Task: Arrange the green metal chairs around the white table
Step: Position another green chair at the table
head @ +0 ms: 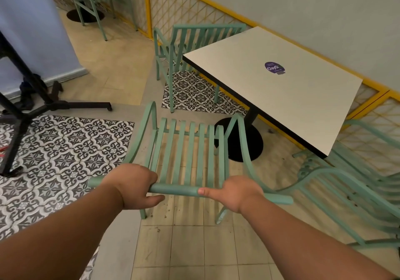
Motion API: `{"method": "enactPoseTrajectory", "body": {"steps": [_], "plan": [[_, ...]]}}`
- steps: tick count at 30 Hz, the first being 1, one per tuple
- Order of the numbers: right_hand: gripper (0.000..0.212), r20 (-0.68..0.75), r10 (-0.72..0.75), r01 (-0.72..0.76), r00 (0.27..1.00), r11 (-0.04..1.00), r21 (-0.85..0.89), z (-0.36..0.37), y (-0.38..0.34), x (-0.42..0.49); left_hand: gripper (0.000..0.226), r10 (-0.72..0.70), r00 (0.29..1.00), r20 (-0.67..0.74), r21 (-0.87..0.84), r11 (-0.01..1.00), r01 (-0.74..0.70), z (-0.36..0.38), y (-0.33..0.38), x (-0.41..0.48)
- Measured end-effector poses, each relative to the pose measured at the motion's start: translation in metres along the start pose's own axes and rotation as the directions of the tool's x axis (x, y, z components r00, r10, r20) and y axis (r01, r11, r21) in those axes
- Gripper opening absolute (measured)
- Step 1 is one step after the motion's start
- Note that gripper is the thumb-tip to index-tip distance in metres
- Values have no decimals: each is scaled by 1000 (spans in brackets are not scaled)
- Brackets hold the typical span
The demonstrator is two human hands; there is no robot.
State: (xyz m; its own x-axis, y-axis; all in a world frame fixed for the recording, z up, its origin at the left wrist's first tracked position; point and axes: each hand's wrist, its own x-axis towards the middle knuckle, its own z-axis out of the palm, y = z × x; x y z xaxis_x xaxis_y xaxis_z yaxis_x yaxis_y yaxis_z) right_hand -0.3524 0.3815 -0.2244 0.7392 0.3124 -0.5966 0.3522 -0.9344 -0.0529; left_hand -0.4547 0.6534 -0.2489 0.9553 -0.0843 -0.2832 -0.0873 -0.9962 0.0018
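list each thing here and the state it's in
left hand: gripping the near chair's top rail
right hand: gripping the same rail
near chair: held, short of the table
far chair: tucked at the table
right chair: beside the table
table: bare except a sticker

Green chairs (186,149), white table (281,89)

Left hand (135,185): palm down, fingers curled over the top and away from view, thumb stretched out underneath toward the right; closed in a grip.
Right hand (234,193): palm down, fingers wrapped forward, thumb pointing left with the nail showing; closed in a grip.
Forearms: both bare, reaching forward from the lower corners and converging.
Spacing: hands level, near each other, not touching.
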Motion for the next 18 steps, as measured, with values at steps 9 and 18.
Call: {"method": "enactPoseTrajectory", "body": {"steps": [9,18], "plan": [[55,-157,-137,190,978,897,398,11,31,-2,71,-287,950,-124,-273,930,245,1,44,-11],[105,92,-204,202,975,979,30,-14,71,13,73,-359,930,-79,-169,924,342,-3,89,15]]}}
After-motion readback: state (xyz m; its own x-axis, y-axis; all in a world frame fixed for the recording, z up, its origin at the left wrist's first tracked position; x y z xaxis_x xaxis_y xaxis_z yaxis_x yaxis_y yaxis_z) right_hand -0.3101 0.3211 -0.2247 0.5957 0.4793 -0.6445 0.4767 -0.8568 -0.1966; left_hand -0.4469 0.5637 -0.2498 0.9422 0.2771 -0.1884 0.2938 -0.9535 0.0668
